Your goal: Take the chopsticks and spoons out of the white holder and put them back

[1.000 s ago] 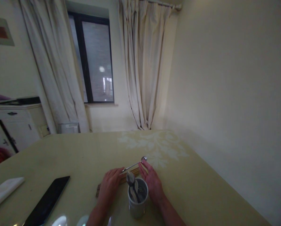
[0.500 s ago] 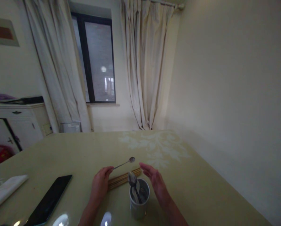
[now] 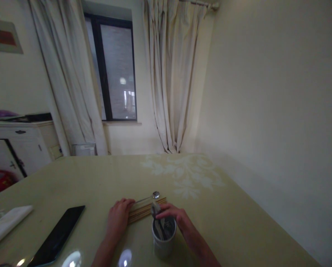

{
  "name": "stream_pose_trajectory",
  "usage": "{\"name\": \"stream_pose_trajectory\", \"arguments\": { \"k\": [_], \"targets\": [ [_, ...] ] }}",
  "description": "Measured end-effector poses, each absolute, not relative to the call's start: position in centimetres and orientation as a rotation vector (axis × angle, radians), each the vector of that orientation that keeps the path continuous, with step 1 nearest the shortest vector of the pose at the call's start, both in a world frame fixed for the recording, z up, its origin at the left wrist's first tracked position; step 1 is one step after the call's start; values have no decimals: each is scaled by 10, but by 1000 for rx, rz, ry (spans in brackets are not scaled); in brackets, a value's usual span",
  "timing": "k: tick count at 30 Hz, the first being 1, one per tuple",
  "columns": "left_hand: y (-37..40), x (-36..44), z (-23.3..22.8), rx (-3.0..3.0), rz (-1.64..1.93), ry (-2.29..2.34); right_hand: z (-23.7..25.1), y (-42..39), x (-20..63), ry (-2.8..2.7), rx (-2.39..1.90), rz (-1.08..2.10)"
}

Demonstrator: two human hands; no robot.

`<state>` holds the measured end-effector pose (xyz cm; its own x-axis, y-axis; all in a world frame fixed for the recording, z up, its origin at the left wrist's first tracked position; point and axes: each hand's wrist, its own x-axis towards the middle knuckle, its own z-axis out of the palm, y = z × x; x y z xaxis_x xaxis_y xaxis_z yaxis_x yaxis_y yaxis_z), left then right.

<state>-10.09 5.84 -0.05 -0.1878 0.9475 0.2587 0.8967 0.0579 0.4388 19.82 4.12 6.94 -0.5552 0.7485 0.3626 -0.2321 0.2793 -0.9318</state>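
Head view: your left hand pinches a slim metal spoon flat over tan wooden chopsticks.
Right hand: fingers closed on a dark spoon standing in the white ceramic cup.

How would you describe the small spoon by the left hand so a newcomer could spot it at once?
On the pale green table, just beyond the white cup, a bundle of wooden chopsticks lies flat. The small spoon sits along it, its handle at the left hand. It alone is thin shiny metal with a round bowl.
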Motion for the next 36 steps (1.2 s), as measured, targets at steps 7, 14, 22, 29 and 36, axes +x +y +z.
{"name": "stream_pose_trajectory", "arguments": {
  "k": [7,14,22,29,36],
  "targets": [
    [55,-99,3,1943,757,2196,65,46,196,-1296,-372,1578],
    [59,-90,3,1902,1015,2107,59,66,212,-755,-377,1600],
    [46,-25,19,1619,1342,1441,49,69,201,-572,-353,1637],
    [45,-16,19,1349,1377,1266,37,74,189,-626,-382,1669],
    [48,-12,15,1407,1393,1273,43,63,175,-665,-247,1887]
  ]
}}
